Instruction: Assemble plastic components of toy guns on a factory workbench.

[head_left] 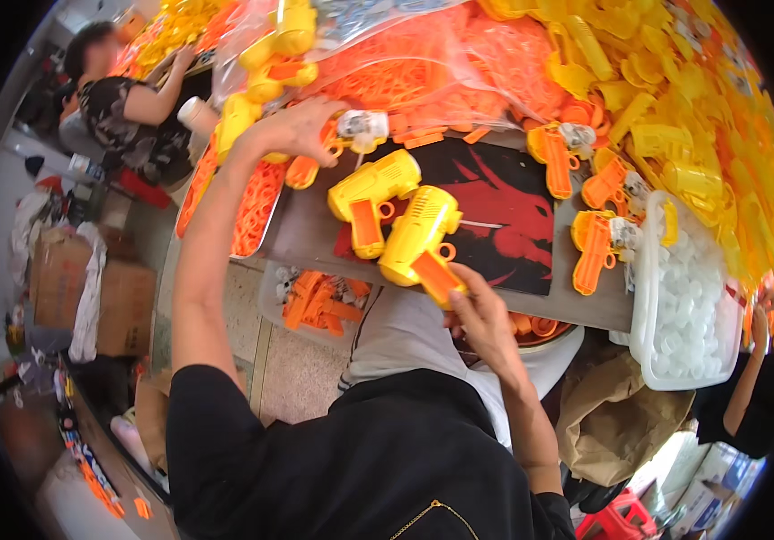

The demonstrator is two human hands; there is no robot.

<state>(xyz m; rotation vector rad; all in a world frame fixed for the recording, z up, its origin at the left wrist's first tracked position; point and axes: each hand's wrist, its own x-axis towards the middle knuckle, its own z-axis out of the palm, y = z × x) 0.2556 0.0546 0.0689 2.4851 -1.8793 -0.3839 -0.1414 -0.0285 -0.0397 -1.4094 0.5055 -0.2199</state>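
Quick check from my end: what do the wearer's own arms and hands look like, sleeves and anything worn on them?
The left hand and right hand are both ungloved, and the forearms are bare. The black left sleeve and black right sleeve are short and look plain. I make out no watch or bracelet on either wrist.

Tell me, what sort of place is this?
Likely a small workshop for plastic toys: yellow parts lie in a big heap, a white bin holds many translucent pieces, and another person sits by a similar heap.
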